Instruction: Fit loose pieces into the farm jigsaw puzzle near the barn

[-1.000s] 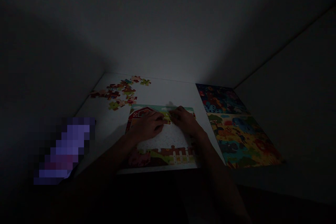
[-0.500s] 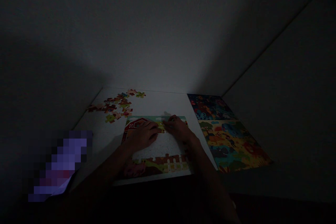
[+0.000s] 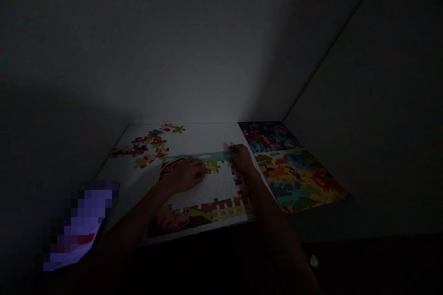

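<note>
A partly assembled farm jigsaw puzzle (image 3: 200,214) lies on the white table, its border joined around a bare middle. My left hand (image 3: 187,175) rests on its upper left part, over the red barn. Those fingers are bent, with their tips beside a yellow-green puzzle section (image 3: 212,166). At the upper right edge is my right hand (image 3: 242,159), thumb and fingers drawn together. Whatever may be between them is too dark to make out. My right wrist covers part of the puzzle's right border.
Loose puzzle pieces (image 3: 148,145) lie scattered at the back left of the table (image 3: 204,137). Two colourful animal pictures, one dark blue (image 3: 272,136) and one yellow-green (image 3: 297,177), lie on the right. A blurred, lit purple object (image 3: 86,221) is at the left. Walls stand behind and to the right.
My right hand has moved away from the yellow-green section, up and right to the puzzle's upper right edge. My left hand stays on the barn side. The view has shifted slightly.
</note>
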Tool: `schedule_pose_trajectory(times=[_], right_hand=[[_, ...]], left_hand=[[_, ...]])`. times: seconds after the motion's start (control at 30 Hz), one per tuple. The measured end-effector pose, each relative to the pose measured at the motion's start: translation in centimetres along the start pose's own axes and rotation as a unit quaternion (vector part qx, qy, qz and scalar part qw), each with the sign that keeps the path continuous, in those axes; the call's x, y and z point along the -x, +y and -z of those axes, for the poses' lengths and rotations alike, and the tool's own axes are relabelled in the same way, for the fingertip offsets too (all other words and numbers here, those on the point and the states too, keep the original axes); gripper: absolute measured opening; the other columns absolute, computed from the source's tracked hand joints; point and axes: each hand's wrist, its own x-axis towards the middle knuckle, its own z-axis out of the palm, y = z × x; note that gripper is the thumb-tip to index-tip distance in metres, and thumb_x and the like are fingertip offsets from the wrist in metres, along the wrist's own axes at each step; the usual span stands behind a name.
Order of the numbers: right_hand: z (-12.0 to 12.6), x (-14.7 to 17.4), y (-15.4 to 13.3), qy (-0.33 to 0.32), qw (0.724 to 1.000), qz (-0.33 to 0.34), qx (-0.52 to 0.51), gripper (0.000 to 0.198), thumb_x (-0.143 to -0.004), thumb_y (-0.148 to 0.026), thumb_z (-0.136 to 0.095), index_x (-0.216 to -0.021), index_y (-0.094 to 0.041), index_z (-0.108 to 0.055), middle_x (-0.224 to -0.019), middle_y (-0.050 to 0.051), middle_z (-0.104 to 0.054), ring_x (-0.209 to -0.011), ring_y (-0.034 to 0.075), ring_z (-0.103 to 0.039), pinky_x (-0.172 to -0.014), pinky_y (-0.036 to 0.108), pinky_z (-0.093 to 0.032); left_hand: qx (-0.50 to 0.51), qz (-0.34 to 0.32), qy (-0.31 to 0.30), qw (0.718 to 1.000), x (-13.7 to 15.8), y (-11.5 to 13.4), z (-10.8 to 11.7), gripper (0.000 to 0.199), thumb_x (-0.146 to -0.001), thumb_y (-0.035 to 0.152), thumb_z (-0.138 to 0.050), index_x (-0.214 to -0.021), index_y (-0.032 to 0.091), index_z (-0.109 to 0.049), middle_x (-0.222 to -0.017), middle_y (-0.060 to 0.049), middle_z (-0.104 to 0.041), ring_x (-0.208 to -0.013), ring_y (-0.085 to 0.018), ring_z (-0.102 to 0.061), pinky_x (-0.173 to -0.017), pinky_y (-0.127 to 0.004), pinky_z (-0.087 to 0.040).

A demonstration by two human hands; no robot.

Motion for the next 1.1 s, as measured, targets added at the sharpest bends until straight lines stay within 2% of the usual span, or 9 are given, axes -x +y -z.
schedule_pose_trajectory(times=[0.07, 0.17, 0.27, 0.5, 0.73, 0.83, 0.97, 1.1], right_hand=[[-0.2, 0.1, 0.0, 0.004, 1.0, 0.004, 0.016, 0.025, -0.085, -0.02, -0.057, -0.102, -0.017, -0.074, -0.101, 0.011, -0.07, -0.099, 0.021, -0.062, -0.094, 0.034, -0.045], [-0.2, 0.0, 0.0, 0.003, 0.999, 0.0, 0.032, 0.026, -0.083, -0.019, -0.057, -0.103, -0.018, -0.074, -0.104, 0.011, -0.069, -0.098, 0.02, -0.061, -0.093, 0.033, -0.045], [-0.1, -0.1, 0.1, -0.009, 0.999, 0.006, 0.036, 0.027, -0.084, -0.021, -0.056, -0.104, -0.018, -0.074, -0.104, 0.011, -0.069, -0.096, 0.02, -0.062, -0.093, 0.033, -0.045], [-0.5, -0.3, 1.1, -0.023, 0.999, 0.029, 0.035, 0.033, -0.085, -0.026, -0.049, -0.103, -0.016, -0.075, -0.103, 0.016, -0.069, -0.099, 0.026, -0.064, -0.094, 0.039, -0.046], [-0.8, -0.5, 2.1, -0.037, 0.998, 0.03, 0.041, 0.041, -0.083, -0.039, -0.046, -0.101, -0.015, -0.075, -0.103, 0.016, -0.071, -0.097, 0.029, -0.066, -0.092, 0.043, -0.049], [-0.6, -0.3, 1.1, -0.015, 0.998, 0.029, 0.047, 0.042, -0.082, -0.043, -0.046, -0.1, -0.016, -0.074, -0.105, 0.017, -0.071, -0.098, 0.03, -0.066, -0.091, 0.045, -0.049], [-0.3, -0.4, -2.2, 0.004, 0.998, 0.054, 0.008, 0.038, -0.082, -0.045, -0.049, -0.1, -0.021, -0.072, -0.106, 0.013, -0.069, -0.098, 0.028, -0.065, -0.088, 0.044, -0.051], [-0.7, -1.3, -6.6, -0.057, 0.995, 0.067, -0.057, 0.034, -0.081, -0.045, -0.052, -0.096, -0.022, -0.071, -0.1, 0.01, -0.068, -0.086, 0.023, -0.067, -0.076, 0.037, -0.055]], left_hand=[[0.006, -0.002, 0.005, 1.0, -1.0, 0.1, 0.1, 0.022, -0.092, 0.023, -0.051, -0.103, 0.023, -0.069, -0.109, -0.006, -0.065, -0.101, -0.018, -0.062, -0.092, -0.034, -0.049], [-0.01, -0.012, 0.024, 1.0, -2.3, 0.2, -0.3, 0.023, -0.091, 0.024, -0.053, -0.11, 0.021, -0.067, -0.115, -0.007, -0.064, -0.106, -0.02, -0.061, -0.095, -0.036, -0.048], [-0.027, -0.033, 0.018, 0.999, -3.1, 0.0, -1.1, 0.021, -0.092, 0.023, -0.051, -0.103, 0.02, -0.069, -0.106, -0.007, -0.067, -0.099, -0.02, -0.062, -0.094, -0.037, -0.047], [-0.022, -0.046, 0.025, 0.998, -3.1, -0.5, -2.0, 0.017, -0.091, 0.023, -0.054, -0.087, 0.018, -0.07, -0.09, -0.006, -0.07, -0.09, -0.019, -0.062, -0.09, -0.033, -0.046], [-0.016, -0.066, 0.054, 0.996, -3.2, -1.6, -2.9, 0.018, -0.091, 0.028, -0.056, -0.083, 0.018, -0.068, -0.094, -0.005, -0.07, -0.09, -0.017, -0.061, -0.092, -0.033, -0.045], [-0.023, -0.077, 0.063, 0.995, -3.2, -1.8, -3.2, 0.019, -0.091, 0.03, -0.056, -0.084, 0.017, -0.069, -0.097, -0.005, -0.069, -0.092, -0.018, -0.061, -0.091, -0.033, -0.044], [-0.008, -0.049, 0.085, 0.995, -3.1, -1.7, -3.2, 0.02, -0.091, 0.029, -0.055, -0.083, 0.017, -0.07, -0.095, -0.005, -0.07, -0.089, -0.017, -0.061, -0.088, -0.032, -0.046], [0.008, -0.045, 0.089, 0.995, -3.0, -1.7, -3.3, 0.022, -0.092, 0.032, -0.056, -0.085, 0.018, -0.072, -0.099, -0.005, -0.071, -0.093, -0.018, -0.063, -0.092, -0.034, -0.045]])
